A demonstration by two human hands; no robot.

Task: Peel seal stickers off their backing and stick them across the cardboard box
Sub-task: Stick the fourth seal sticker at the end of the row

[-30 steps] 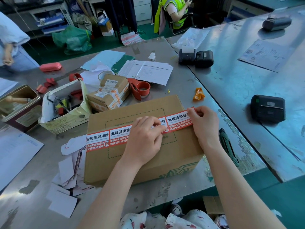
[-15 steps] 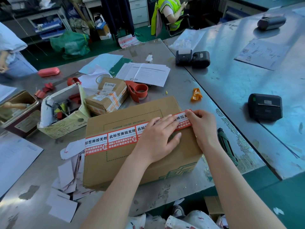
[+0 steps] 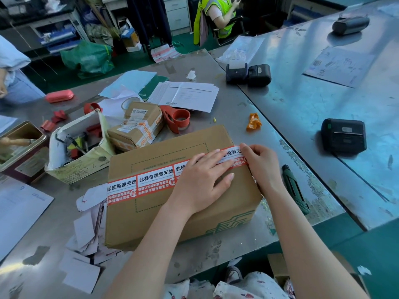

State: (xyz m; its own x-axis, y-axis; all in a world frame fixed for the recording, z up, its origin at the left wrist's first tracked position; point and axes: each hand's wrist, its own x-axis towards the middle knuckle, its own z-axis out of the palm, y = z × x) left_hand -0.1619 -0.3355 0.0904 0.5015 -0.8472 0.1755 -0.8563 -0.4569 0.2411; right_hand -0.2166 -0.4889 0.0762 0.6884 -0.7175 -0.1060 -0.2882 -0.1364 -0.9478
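A brown cardboard box (image 3: 151, 216) lies flat on the steel table in front of me. A row of red-and-white seal stickers (image 3: 149, 183) runs across its top from the left edge to the right edge. My left hand (image 3: 203, 180) lies flat on the stickers near the box's right part, fingers spread and pointing right. My right hand (image 3: 262, 165) rests at the box's right edge, its fingertips pressing down the last sticker's end. Peeled white backing papers (image 3: 86, 234) lie piled left of the box.
Behind the box sit a small taped parcel (image 3: 136, 126), a red tape dispenser (image 3: 177, 118), an open carton of tools (image 3: 77, 143) and papers (image 3: 185, 96). A green knife (image 3: 294, 189) lies right of the box. Black label printers (image 3: 343, 135) stand to the right. A person in a yellow vest (image 3: 218, 16) sits beyond.
My left hand has slid rightward along the sticker strip, from the box's middle toward my right hand. My right hand has stayed at the right edge.
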